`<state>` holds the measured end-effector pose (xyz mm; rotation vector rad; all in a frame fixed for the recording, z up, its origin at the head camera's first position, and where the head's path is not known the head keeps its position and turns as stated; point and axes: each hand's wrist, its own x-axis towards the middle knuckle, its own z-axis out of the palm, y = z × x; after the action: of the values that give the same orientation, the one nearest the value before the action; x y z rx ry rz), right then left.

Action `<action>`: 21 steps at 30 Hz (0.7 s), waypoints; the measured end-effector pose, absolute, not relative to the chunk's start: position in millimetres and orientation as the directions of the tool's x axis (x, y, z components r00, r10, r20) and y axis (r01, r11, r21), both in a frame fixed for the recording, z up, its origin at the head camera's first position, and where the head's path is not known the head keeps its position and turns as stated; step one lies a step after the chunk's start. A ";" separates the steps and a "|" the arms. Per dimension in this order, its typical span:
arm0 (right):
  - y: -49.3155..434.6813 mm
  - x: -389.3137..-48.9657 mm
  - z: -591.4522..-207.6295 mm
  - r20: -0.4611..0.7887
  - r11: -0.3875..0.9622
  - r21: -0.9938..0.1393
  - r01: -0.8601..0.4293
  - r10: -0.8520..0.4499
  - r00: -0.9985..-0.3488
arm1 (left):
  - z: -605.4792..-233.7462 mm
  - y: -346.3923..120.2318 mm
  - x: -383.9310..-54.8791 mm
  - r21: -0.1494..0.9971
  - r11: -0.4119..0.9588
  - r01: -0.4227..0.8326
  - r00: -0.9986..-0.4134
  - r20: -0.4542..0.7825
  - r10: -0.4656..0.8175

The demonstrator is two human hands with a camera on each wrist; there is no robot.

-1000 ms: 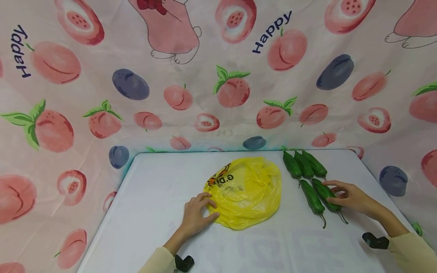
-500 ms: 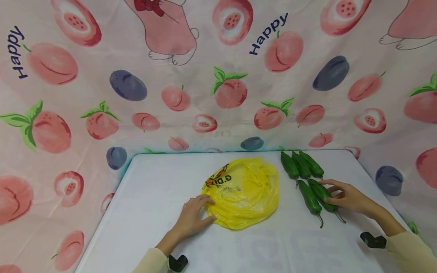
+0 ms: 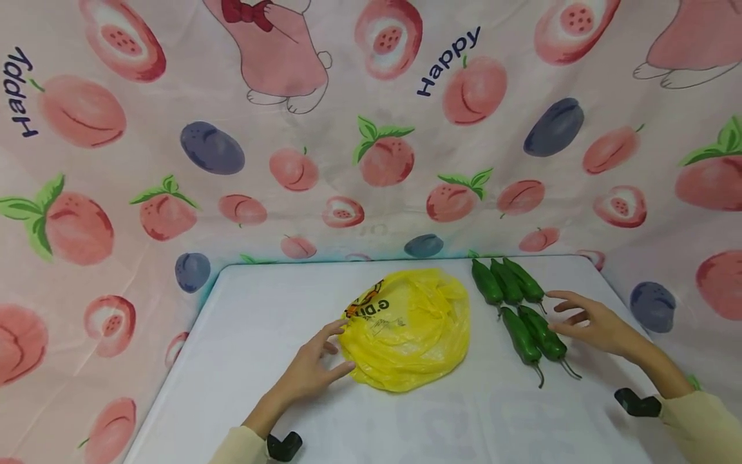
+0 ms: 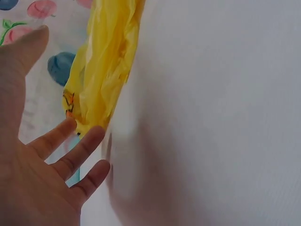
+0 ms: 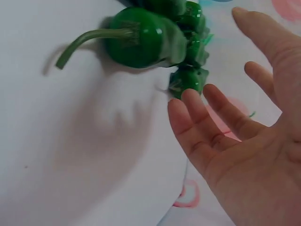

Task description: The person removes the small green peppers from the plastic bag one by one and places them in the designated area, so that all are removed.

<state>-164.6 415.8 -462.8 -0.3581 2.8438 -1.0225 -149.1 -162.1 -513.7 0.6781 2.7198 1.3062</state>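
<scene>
A crumpled yellow plastic bag [image 3: 411, 335] with dark print lies on the white table. At its left edge is my left hand [image 3: 310, 364], fingers spread and relaxed; in the left wrist view the bag [image 4: 106, 61] stands beyond the fingertips, and nothing is held. Several green peppers lie in two rows to the bag's right: three at the back and two in front. Just right of the front-right pepper [image 3: 542, 332] hovers my right hand [image 3: 597, 325], its fingers loosely extended. The right wrist view shows that hand [image 5: 235, 150] with nothing in it, apart from the stemmed pepper [image 5: 136, 37].
The white tabletop [image 3: 261, 309] has its back edge against a pink cloth backdrop [image 3: 324, 148] printed with fruit. Dark wrist-camera pieces [image 3: 637, 403] sit by each cuff.
My left hand has drawn back leftward from the bag's edge. The right hand has come off the front-right pepper and lifted slightly. Bag and peppers keep their arrangement; the head view shifts a little.
</scene>
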 end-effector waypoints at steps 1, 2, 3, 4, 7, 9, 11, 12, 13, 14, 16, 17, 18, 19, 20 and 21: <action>415.3 -165.4 -460.9 0.007 0.747 -0.635 -0.198 -0.251 -0.968 | -512.7 -164.7 -149.7 0.762 0.543 0.354 -0.908 0.141 0.394; 414.7 -166.0 -459.4 0.026 0.748 -0.630 -0.208 -0.247 -0.969 | -511.1 -167.5 -149.9 0.768 0.541 0.342 -0.915 0.140 0.379; 414.0 -166.2 -457.9 0.044 0.749 -0.626 -0.216 -0.243 -0.969 | -509.9 -170.5 -150.3 0.769 0.546 0.332 -0.920 0.137 0.367; 413.3 -166.4 -456.8 0.058 0.747 -0.626 -0.222 -0.240 -0.969 | -508.9 -173.8 -150.3 0.770 0.548 0.326 -0.924 0.138 0.356; 410.7 -165.5 -454.5 0.096 0.737 -0.633 -0.236 -0.228 -0.969 | -507.2 -185.1 -150.0 0.770 0.554 0.317 -0.933 0.148 0.329; 408.6 -165.5 -453.8 0.109 0.731 -0.638 -0.242 -0.226 -0.968 | -506.7 -193.6 -149.1 0.767 0.559 0.315 -0.937 0.159 0.310; 405.6 -165.6 -452.8 0.120 0.728 -0.639 -0.249 -0.225 -0.967 | -505.7 -202.1 -148.0 0.764 0.567 0.307 -0.944 0.169 0.284; 404.1 -165.9 -452.3 0.125 0.726 -0.639 -0.253 -0.227 -0.966 | -505.3 -206.0 -147.6 0.759 0.576 0.304 -0.947 0.175 0.270; 402.9 -165.9 -451.7 0.131 0.726 -0.637 -0.260 -0.231 -0.964 | -504.8 -209.6 -147.1 0.756 0.581 0.301 -0.949 0.180 0.258; 401.5 -166.0 -451.2 0.136 0.724 -0.637 -0.264 -0.231 -0.963 | -504.2 -212.9 -146.7 0.755 0.586 0.295 -0.952 0.180 0.247; 399.0 -165.7 -449.7 0.150 0.721 -0.637 -0.273 -0.232 -0.961 | -503.5 -219.1 -145.8 0.753 0.594 0.284 -0.957 0.180 0.229; 397.9 -165.7 -449.2 0.157 0.718 -0.637 -0.279 -0.234 -0.960 | -503.3 -221.8 -145.4 0.755 0.594 0.279 -0.958 0.180 0.222; 397.0 -165.8 -448.8 0.165 0.715 -0.639 -0.285 -0.234 -0.958 | -503.1 -224.4 -145.0 0.756 0.594 0.276 -0.959 0.180 0.217; 396.1 -165.9 -448.5 0.173 0.711 -0.641 -0.291 -0.235 -0.956 | -502.8 -226.7 -144.7 0.761 0.590 0.271 -0.961 0.179 0.211; 395.3 -166.1 -448.2 0.181 0.706 -0.643 -0.296 -0.236 -0.955 | -502.5 -228.9 -144.4 0.763 0.589 0.267 -0.962 0.179 0.204; 394.5 -166.4 -448.1 0.188 0.703 -0.644 -0.301 -0.236 -0.953 | -502.1 -230.9 -144.3 0.764 0.589 0.263 -0.964 0.180 0.196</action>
<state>-166.4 394.5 -448.1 -0.4710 2.9830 -1.1549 -144.3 -230.9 -502.1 0.4149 2.8676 1.4003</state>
